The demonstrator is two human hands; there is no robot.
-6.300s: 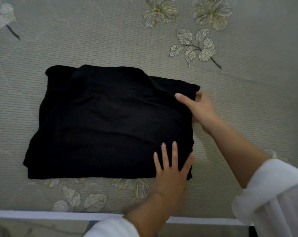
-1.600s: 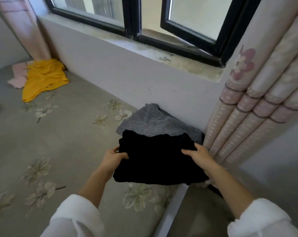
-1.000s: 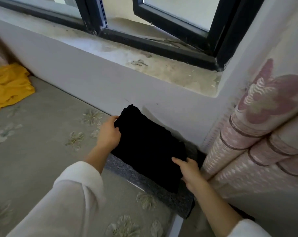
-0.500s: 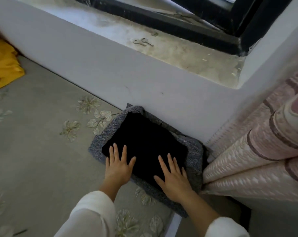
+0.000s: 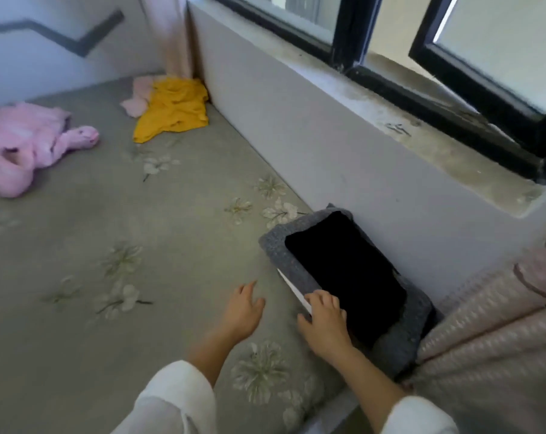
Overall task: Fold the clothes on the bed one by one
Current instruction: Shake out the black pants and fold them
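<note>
The folded black garment (image 5: 343,270) lies flat on top of a folded grey garment (image 5: 276,242), whose edge shows as a border around it. The two make a stack at the corner of the bed (image 5: 77,277), against the wall (image 5: 328,151) under the sill (image 5: 421,136) and just beside the curtain (image 5: 500,339). The right hand (image 5: 324,321) is at the near left edge of the stack with its fingers bent and their tips on the grey border. I cannot tell whether they pinch the fabric or only rest on it. A thin white strip (image 5: 292,288) shows along that same edge (what it is cannot be made out). The left hand (image 5: 243,308) is over the flowered bed cover just left of the stack, palm down, fingers loosely spread and holding nothing; contact with the cover is unclear. Both forearms come out of white sleeves. Far up the bed a crumpled yellow garment (image 5: 171,108) lies in the corner by the wall, and a rumpled pink garment (image 5: 24,145) lies near the left edge of view, well apart from the stack.
</note>
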